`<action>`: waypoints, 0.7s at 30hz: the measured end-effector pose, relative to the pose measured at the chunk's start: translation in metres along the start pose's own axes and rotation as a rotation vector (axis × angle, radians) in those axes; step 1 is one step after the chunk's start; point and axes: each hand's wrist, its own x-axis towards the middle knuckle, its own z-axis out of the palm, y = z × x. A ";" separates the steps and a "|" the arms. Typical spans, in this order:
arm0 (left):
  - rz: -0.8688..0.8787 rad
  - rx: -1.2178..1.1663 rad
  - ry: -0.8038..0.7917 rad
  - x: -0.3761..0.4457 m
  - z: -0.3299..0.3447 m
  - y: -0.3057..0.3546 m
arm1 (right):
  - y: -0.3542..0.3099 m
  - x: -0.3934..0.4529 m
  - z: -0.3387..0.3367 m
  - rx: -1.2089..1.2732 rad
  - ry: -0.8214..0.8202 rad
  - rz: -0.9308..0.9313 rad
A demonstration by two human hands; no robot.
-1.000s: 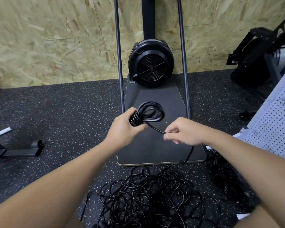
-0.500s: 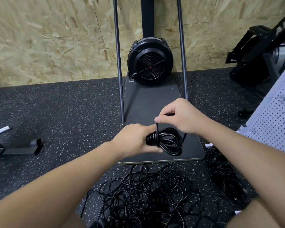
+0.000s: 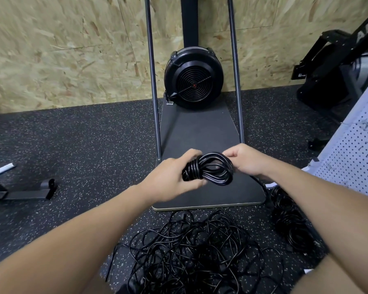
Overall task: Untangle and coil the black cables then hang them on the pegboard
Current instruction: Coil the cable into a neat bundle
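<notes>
A coiled black cable [image 3: 210, 168] hangs in the air above the dark platform. My left hand [image 3: 170, 179] grips its wrapped left end. My right hand [image 3: 244, 159] pinches the coil's right side, where a strand of the cable trails down past the wrist. On the floor below lies a big tangle of black cables [image 3: 196, 251]. A second heap of black cable [image 3: 289, 225] lies to its right. The white pegboard [image 3: 357, 158] leans at the right edge.
A black fan machine [image 3: 193, 76] with two upright metal rods stands on the dark platform [image 3: 200, 128] against the chipboard wall. Black gym equipment [image 3: 331, 68] sits at the back right. A low black metal frame [image 3: 21, 192] lies on the left floor.
The right hand has come down from above the coil to its right side. Both hands with the coil have shifted slightly right and up in the view.
</notes>
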 end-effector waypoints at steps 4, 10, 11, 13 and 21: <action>-0.090 -0.076 0.084 0.002 -0.004 -0.013 | 0.007 -0.004 -0.001 -0.083 -0.030 0.062; -0.349 0.020 0.307 0.016 0.001 -0.036 | -0.028 -0.017 0.019 -0.452 -0.116 -0.108; -0.397 0.037 0.297 0.017 0.002 -0.041 | -0.036 -0.019 0.023 -0.519 -0.094 -0.169; -0.453 0.078 0.244 0.018 0.002 -0.048 | -0.053 -0.023 0.029 -0.639 -0.053 -0.277; -0.177 0.366 0.005 0.019 0.012 -0.022 | -0.073 -0.027 0.005 -0.482 0.111 -0.424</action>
